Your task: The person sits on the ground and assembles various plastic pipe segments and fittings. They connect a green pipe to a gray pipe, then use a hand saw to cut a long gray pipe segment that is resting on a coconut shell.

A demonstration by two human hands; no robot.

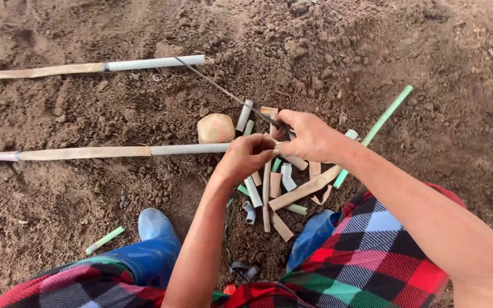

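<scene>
A tan strip [267,188] hangs down from the fingertips of the left hand [245,157], which are pinched narrowly on its upper end; the strip runs straight below those fingers toward the soil. Just beside them, touching or nearly so, the right hand [309,136] has its fingers curled tight around the handle end of a thin dark blade [223,90], which slants up and away from the knuckles to the far left. Under and around both sets of fingers lies a scatter of short pipe offcuts [287,177] in white, tan and pale green, some curled open lengthwise. Just beyond the left fingertips sits a rounded tan stone [215,128], and past it a long pipe [87,152] stretches off to the left, with a second long pipe [92,67] farther out. A long green tube [380,125] angles away behind the right wrist. Nearer than the fingers, two blue rubber boots [155,236] stand on loose brown soil [400,51], with checked red cloth [366,256] over the knees.
</scene>
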